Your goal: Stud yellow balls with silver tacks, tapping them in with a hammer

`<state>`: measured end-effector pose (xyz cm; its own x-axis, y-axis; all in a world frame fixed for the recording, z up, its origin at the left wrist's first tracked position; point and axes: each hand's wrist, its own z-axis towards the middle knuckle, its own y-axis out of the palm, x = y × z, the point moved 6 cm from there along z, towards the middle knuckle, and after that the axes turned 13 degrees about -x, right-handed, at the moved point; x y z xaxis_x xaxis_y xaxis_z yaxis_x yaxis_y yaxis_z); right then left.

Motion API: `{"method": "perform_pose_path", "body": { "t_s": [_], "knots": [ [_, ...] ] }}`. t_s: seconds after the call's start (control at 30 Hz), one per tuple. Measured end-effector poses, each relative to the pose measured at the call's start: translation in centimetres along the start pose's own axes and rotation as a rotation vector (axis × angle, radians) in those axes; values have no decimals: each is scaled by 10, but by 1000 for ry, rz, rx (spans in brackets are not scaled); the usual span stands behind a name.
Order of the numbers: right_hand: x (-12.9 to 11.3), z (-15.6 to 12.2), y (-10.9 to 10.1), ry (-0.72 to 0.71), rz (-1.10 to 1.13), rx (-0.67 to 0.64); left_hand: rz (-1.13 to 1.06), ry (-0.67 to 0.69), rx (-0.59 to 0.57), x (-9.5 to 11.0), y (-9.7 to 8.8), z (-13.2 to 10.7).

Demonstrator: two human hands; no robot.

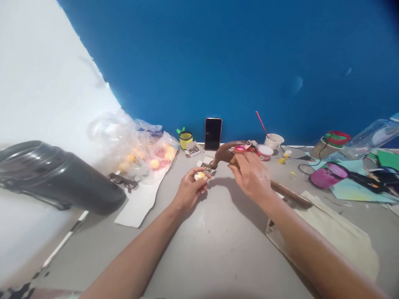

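Observation:
My left hand (188, 191) is closed around a small yellowish ball (199, 175), held just above the grey table (218, 245). My right hand (251, 174) grips a claw hammer (226, 153) high on its wooden handle, close to the brown head. The hammer's face hovers right beside the ball. The handle's free end (291, 194) sticks out behind my right wrist. A small box of metal bits (206, 166) lies just beyond the ball.
A clear plastic bag of yellow and orange balls (146, 155) lies at the left with glasses (123, 181) and a black boot-like object (59, 176). A phone (213, 133) leans on the blue wall. Cups, glue and coloured paper scraps (352, 182) crowd the right; a cream cloth (339, 232) lies under my right forearm.

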<state>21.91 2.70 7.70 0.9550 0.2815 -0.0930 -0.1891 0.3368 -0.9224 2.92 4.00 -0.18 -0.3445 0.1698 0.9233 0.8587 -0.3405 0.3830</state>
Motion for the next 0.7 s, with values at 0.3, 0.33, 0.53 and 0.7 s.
{"method": "perform_pose_path", "body": {
  "t_s": [0.3,0.33,0.53,0.7],
  "knots": [
    [68,12,43,408,45,-489,-466,-120,-30,-4,-2,4],
    [70,12,48,421,52,-515,-451,-121,-21,-4,-2,4],
    [73,12,60,412,29,-512,-338,-106,-5,-6,-7,4],
    [70,11,63,372,-35,-487,-337,-56,-6,-8,-15,6]
  ]
}}
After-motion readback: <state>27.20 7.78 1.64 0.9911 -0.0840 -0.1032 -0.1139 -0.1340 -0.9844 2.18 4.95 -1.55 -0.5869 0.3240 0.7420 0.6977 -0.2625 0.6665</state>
